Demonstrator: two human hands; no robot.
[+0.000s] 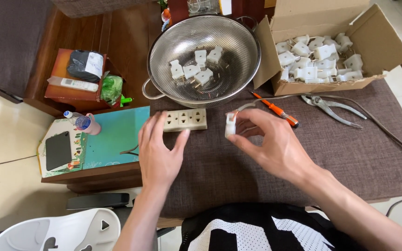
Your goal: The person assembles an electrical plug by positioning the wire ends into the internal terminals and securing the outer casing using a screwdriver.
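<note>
Head view, left to right: the left hand (157, 151) lies flat with fingers spread, its tips touching the cream 3-outlet socket strip (185, 120) as if steadying it on the brown cloth (350, 158). Just beside it, the right hand (271, 142) pinches a white plug (230, 124) upright by its wire end, near the orange screwdriver (275, 108) and pliers (333, 108), within reach.

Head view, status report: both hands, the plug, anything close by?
Right hand pinching white plug, gray cord trailing. Left hand flat, fingertips at cream socket strip, no grip on it. Orange screwdriver and pliers lie beyond on the brown cloth.
</note>
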